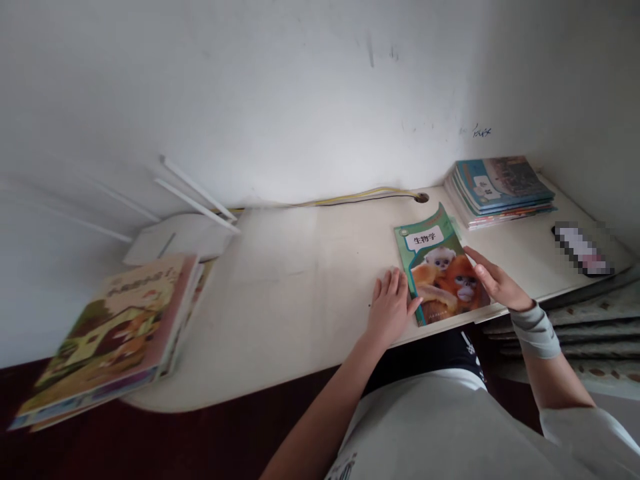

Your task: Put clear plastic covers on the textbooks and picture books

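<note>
A green textbook with orange monkeys on its cover lies flat on the pale desk near the front edge. My left hand rests flat on the desk against the book's left edge, fingers stretched out, thumb touching the cover. My right hand grips the book's right edge, fingers curled onto the cover.
A stack of books lies at the back right corner. Another pile of picture books overhangs the desk's left end, beside a white router with antennas. A cable runs along the wall. A dark object lies at far right.
</note>
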### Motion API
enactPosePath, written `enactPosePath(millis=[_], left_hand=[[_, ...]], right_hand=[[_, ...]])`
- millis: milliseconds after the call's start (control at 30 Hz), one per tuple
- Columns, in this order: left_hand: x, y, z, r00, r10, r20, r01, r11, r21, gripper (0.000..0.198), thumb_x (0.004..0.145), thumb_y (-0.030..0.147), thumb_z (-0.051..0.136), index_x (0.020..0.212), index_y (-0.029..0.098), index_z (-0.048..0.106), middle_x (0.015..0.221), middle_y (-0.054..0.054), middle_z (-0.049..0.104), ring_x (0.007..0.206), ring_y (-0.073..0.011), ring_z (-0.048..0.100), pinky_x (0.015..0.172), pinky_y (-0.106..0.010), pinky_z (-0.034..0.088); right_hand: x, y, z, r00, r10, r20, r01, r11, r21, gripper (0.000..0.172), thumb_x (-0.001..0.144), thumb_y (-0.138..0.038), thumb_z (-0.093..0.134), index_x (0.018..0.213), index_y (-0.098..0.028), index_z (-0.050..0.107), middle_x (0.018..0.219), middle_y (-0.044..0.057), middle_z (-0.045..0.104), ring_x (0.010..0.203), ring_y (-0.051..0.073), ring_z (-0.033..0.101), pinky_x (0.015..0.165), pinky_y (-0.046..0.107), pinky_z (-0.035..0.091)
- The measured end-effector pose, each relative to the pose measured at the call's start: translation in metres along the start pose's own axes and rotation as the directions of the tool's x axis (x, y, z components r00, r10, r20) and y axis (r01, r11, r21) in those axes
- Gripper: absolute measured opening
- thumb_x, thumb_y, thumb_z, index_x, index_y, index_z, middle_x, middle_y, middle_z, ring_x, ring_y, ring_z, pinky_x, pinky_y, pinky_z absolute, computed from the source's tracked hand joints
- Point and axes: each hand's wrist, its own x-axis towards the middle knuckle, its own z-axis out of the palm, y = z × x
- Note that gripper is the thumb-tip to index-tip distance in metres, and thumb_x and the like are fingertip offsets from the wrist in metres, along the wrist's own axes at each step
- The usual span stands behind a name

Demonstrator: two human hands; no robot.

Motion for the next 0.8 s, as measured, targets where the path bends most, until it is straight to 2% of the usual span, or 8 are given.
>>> enactPosePath(millis=[67,167,267,367,467,567,667,800], left_hand=[[0.004,0.001,0.000,1.000,0.001,-0.002,-0.001,1.000,0.000,0.062,0.092,0.049,0.032,0.134,0.005,0.041,0.143,-0.022,0.037,0.133,-0.0329,0.033,0.108,-0.050,0.028],[0.008,0.000,-0.003,1.000,0.018,0.008,-0.018,1.000,-0.016,0.062,0.092,0.049,0.032,0.134,0.004,0.040,0.142,-0.022,0.038,0.133,-0.0327,0.033,0.107,-0.050,0.029],[0.002,-0.006,-0.008,1.000,0.016,0.011,-0.016,1.000,-0.010,0.060,0.092,0.047,0.033,0.135,0.005,0.040,0.142,-0.021,0.038,0.134,-0.0321,0.031,0.108,-0.050,0.028],[-0.013,-0.021,-0.011,0.993,-0.118,-0.019,0.119,0.992,0.041,0.060,0.091,0.047,0.036,0.137,0.008,0.039,0.145,-0.019,0.033,0.135,-0.0374,0.025,0.107,-0.059,0.023],[-0.026,-0.038,-0.009,0.975,-0.223,-0.011,0.223,0.974,0.041,0.065,0.090,0.047,0.038,0.138,0.004,0.033,0.145,-0.023,0.032,0.135,-0.0378,0.026,0.106,-0.058,0.026],[-0.033,-0.048,-0.003,0.977,-0.211,-0.031,0.211,0.977,-0.007,0.064,0.091,0.044,0.036,0.138,0.001,0.031,0.142,-0.025,0.035,0.135,-0.0322,0.029,0.108,-0.050,0.028],[-0.035,-0.052,0.003,0.976,-0.203,-0.075,0.198,0.978,-0.070,0.057,0.093,0.038,0.033,0.137,0.002,0.033,0.141,-0.024,0.037,0.134,-0.0299,0.032,0.108,-0.048,0.030],[-0.035,-0.057,0.008,0.966,-0.217,-0.138,0.191,0.965,-0.181,0.050,0.094,0.028,0.028,0.138,0.005,0.032,0.140,-0.022,0.041,0.133,-0.0262,0.035,0.107,-0.047,0.033]], right_hand=[[0.003,-0.014,0.000,0.996,-0.062,0.069,0.054,0.992,0.112,0.058,0.093,-0.053,0.027,0.143,-0.024,0.032,0.146,0.004,0.037,0.135,0.020,0.031,0.113,0.040,0.025],[0.011,-0.028,0.014,0.980,-0.158,0.121,0.142,0.981,0.132,0.060,0.091,-0.053,0.036,0.144,-0.025,0.029,0.149,0.004,0.031,0.139,0.022,0.021,0.114,0.043,0.021],[0.019,-0.033,0.037,0.970,-0.219,0.110,0.217,0.976,0.032,0.065,0.088,-0.052,0.044,0.144,-0.023,0.029,0.152,0.008,0.021,0.141,0.023,0.012,0.113,0.045,0.019],[0.024,-0.040,0.062,0.960,-0.258,0.107,0.271,0.952,-0.139,0.061,0.089,-0.048,0.043,0.142,-0.019,0.033,0.153,0.012,0.016,0.141,0.024,0.011,0.113,0.048,0.017],[0.028,-0.054,0.084,0.977,-0.187,0.104,0.212,0.909,-0.359,0.056,0.089,-0.044,0.045,0.139,-0.019,0.039,0.153,0.014,0.016,0.141,0.029,0.009,0.109,0.052,0.023],[0.032,-0.073,0.101,0.988,-0.110,0.109,0.151,0.832,-0.533,0.055,0.086,-0.041,0.051,0.137,-0.021,0.042,0.152,0.016,0.018,0.139,0.034,0.013,0.104,0.054,0.028],[0.036,-0.085,0.111,0.990,-0.082,0.111,0.134,0.769,-0.626,0.055,0.085,-0.039,0.053,0.135,-0.019,0.044,0.150,0.019,0.019,0.138,0.036,0.019,0.103,0.054,0.028],[0.038,-0.089,0.116,0.991,-0.082,0.105,0.131,0.745,-0.655,0.054,0.085,-0.038,0.054,0.134,-0.018,0.046,0.149,0.021,0.021,0.137,0.035,0.021,0.102,0.051,0.028]])
